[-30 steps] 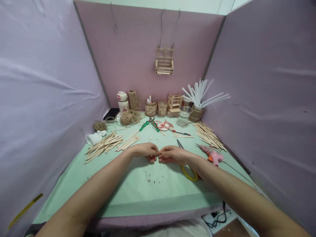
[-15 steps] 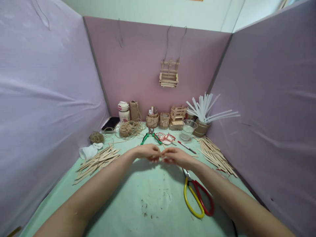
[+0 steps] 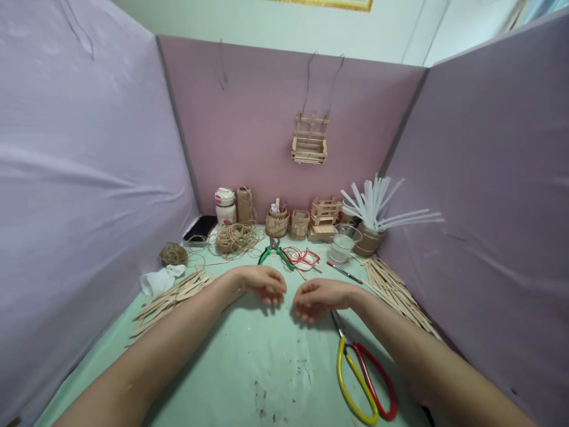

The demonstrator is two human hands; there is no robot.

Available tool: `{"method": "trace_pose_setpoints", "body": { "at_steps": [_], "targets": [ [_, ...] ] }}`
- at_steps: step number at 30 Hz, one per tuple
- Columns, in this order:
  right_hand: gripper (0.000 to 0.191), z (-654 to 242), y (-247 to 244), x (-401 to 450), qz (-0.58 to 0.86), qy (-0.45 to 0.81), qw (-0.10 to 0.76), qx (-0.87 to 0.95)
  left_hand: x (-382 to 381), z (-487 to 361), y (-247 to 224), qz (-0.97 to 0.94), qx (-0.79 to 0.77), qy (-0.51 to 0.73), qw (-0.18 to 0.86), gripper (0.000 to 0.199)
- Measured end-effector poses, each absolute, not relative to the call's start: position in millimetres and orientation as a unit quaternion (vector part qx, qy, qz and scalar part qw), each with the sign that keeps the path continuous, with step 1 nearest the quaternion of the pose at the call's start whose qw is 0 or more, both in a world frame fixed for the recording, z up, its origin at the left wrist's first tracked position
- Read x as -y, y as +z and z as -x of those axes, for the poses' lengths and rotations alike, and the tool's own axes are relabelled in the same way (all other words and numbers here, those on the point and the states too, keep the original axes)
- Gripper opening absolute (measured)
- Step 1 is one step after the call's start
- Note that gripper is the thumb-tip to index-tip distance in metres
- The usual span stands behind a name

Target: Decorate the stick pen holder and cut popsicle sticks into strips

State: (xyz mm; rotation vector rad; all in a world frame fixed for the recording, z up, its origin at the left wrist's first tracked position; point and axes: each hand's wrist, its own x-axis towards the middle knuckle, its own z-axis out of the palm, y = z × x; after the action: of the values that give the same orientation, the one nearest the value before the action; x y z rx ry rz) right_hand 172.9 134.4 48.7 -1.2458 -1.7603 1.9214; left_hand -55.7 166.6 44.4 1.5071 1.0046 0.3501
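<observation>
My left hand (image 3: 267, 284) hovers above the middle of the green tabletop (image 3: 275, 362), its fingers loosely bent and a little apart, with nothing visible in them. Facing it across a small gap is my right hand (image 3: 317, 299), its fingers curled downward and loosely apart; I see nothing held there either. Large scissors (image 3: 364, 379) with one yellow and one red handle lie just below my right wrist, the blade tips partly hidden. Beyond my hands lie green-handled pliers (image 3: 275, 252) and a loose coil of red cord (image 3: 300, 256).
Flat wooden sticks (image 3: 173, 299) lie left, and more sticks (image 3: 395, 290) right. Along the back stand a twine tangle (image 3: 235, 238), a bottle (image 3: 226, 207), small woven pots (image 3: 278, 224), a plastic cup (image 3: 343, 243) and white glue sticks (image 3: 376, 198). Fabric partitions (image 3: 489, 207) enclose the table.
My hands were together at the fingertips and have drawn apart, leaving a gap. The view has tilted slightly, so the table items appear lower. Scissors and tools stay put.
</observation>
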Motion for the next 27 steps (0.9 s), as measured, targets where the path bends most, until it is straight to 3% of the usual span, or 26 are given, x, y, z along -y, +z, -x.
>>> {"method": "trace_pose_setpoints", "body": {
  "at_steps": [2, 6, 9, 14, 18, 27],
  "targets": [
    [0.03, -181, 46, -134, 0.444, 0.638, 0.115, 0.619, -163, 55, 44, -0.66, -0.431, 0.146, 0.598, 0.035],
    [0.028, -184, 41, -144, 0.489, 0.543, 0.215, 0.648, -166, 46, 46, -0.659, -0.446, 0.234, 0.559, 0.028],
    [0.028, -184, 40, -144, 0.485, 0.493, 0.236, 0.683, -163, 42, 47, -0.675, -0.442, 0.241, 0.539, 0.028],
    [0.019, -183, 53, -142, 0.508, 0.355, 0.326, 0.714, -155, 40, 46, -0.717, -0.49, 0.306, 0.391, 0.019],
    [0.019, -177, 77, -137, 0.515, 0.273, 0.385, 0.715, -157, 44, 59, -0.685, -0.519, 0.387, 0.334, 0.021],
    [0.017, -145, 77, -67, 0.478, 0.29, 0.377, 0.738, -95, 28, 55, -0.665, -0.481, 0.383, 0.424, 0.019]
  ]
}}
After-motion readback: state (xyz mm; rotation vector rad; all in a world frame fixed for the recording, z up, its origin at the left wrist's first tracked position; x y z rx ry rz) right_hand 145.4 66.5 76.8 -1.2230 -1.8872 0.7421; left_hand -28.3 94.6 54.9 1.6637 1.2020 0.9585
